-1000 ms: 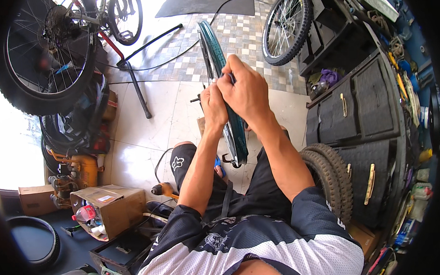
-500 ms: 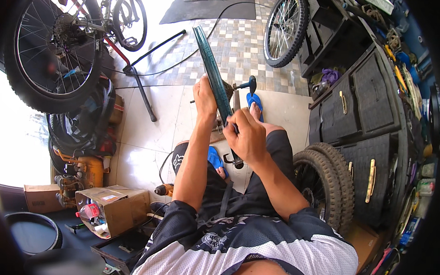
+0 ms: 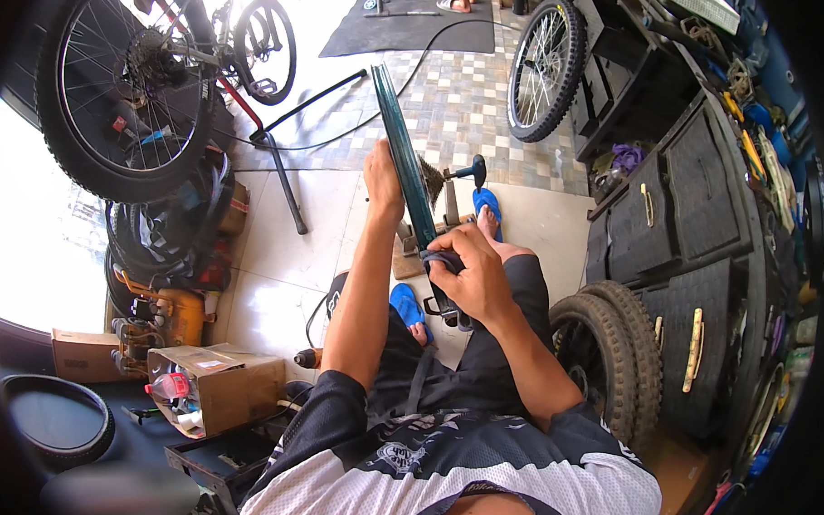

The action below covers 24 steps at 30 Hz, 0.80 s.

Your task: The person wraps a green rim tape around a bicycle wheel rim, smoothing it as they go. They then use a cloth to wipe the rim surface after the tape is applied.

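Observation:
A bicycle wheel with a bare teal rim [image 3: 404, 149] stands upright between my legs, seen almost edge-on. My left hand [image 3: 383, 179] is closed on the wheel's left side, its fingertips partly hidden by the rim. My right hand [image 3: 472, 275] pinches a dark grey cloth [image 3: 441, 258] against the near part of the rim. To the wheel's right show the cassette [image 3: 433, 180] and a truing stand's blue-black T-shaped knob [image 3: 478, 171]. The stand's wooden base [image 3: 409, 263] is on the floor beneath, mostly hidden.
Two knobby tyres [image 3: 620, 359] lean by the dark drawers [image 3: 686, 189] at my right. A cardboard box [image 3: 239, 386], an orange compressor [image 3: 180, 315] and a drill [image 3: 308, 358] are at my left. Farther off stand a bike [image 3: 134, 95] and another wheel [image 3: 546, 69].
My right hand has moved nearer along the rim, and the dark cloth in it now shows plainly. My left hand keeps its hold on the wheel. The whole view has shifted slightly.

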{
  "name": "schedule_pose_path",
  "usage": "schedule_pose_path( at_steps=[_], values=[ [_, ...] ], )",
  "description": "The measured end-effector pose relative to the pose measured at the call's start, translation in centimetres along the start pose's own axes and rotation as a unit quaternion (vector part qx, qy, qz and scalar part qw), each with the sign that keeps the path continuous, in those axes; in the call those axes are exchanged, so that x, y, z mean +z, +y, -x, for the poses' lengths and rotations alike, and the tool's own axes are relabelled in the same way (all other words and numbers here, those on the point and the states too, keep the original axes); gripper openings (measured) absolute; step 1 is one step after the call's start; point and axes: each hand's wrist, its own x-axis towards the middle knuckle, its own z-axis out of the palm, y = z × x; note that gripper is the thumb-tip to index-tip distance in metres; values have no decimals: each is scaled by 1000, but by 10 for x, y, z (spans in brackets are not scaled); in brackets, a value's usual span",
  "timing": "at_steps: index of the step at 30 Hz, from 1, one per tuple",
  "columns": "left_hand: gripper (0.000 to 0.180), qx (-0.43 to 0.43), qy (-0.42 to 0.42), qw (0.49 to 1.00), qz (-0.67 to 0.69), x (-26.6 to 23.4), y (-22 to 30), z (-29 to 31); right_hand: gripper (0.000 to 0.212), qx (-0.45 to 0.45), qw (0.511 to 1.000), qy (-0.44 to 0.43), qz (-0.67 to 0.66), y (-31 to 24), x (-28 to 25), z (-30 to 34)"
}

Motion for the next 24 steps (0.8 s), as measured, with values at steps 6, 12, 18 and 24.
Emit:
schedule_pose_path(
  at_steps=[6,12,18,24],
  values=[
    [54,54,27,998,-15,-2,-16,6,23,-48,998,8,-47,13,14,-23],
    [39,52,-51,994,-83,-18,-27,33,17,-74,996,-18,-52,17,15,-75],
    [46,159,-30,970,-179,-31,-79,66,15,-24,995,-75,-67,7,14,-114],
    [58,-20,-117,992,33,-27,-58,107,16,-4,996,-84,-39,-3,13,-153]
  ],
)
